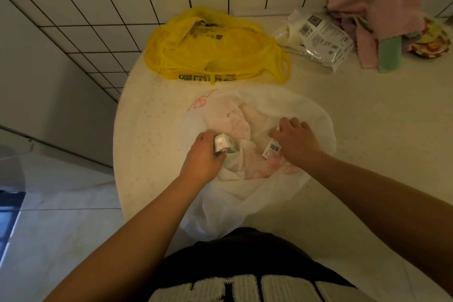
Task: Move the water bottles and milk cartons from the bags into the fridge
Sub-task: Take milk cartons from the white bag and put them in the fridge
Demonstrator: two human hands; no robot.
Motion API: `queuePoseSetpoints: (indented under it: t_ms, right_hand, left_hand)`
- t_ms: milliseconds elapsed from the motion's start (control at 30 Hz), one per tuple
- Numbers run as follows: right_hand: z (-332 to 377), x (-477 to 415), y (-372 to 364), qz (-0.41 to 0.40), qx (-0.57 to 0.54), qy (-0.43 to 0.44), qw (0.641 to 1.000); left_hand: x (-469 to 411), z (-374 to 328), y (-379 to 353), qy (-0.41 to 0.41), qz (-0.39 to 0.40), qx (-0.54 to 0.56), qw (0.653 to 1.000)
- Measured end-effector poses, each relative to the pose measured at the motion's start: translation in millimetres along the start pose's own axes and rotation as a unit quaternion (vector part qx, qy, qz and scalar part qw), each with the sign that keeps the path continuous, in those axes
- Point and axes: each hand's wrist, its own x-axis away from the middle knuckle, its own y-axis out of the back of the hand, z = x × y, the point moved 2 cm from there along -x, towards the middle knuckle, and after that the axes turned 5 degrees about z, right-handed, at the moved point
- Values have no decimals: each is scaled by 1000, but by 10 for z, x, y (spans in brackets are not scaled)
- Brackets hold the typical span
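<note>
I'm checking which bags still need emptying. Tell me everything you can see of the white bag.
The white bag is thin, translucent plastic with faint pink print. It lies crumpled, mouth open, on the pale counter, reaching its near edge. The left hand grips a small carton in its mouth; the right hand holds a second carton.
</note>
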Motion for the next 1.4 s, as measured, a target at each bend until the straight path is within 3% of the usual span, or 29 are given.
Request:
queuePoseSetpoints:
  t_ms: [233,400,467,600,800,967,1100,1200,1333,1400]
  right_hand:
    - [-121,23,39,-1,34,89,995]
    - [-103,90,-27,90,2,124,988]
    - [-43,133,-75,133,-4,120,984]
    - [19,186,-186,137,-30,93,986]
    - [-21,242,-194,131,-134,51,981]
    - [-47,336,21,81,-308,11,948]
    - [-2,487,239,-12,-456,-37,889]
    - [76,611,324,-58,-570,-74,816]
    - [217,754,403,-110,-702,-114,694]
    - [302,812,441,-113,-766,-124,621]
  left_hand:
    - [83,37,17,24,-1,107,994]
    - [87,7,21,26,1,111,993]
    - [88,-9,13,25,-1,108,994]
    - [87,-12,-12,25,0,98,995]
    - [82,24,-42,14,-2,88,996]
    - [87,-28,-46,1,-21,3,1000]
    - [148,-93,-43,-60,-87,-77,991]
    - [222,-183,29,-83,-133,-28,987]
    - [311,-373,207,-76,-149,175,970]
    - [356,-461,292,-11,-152,342,927]
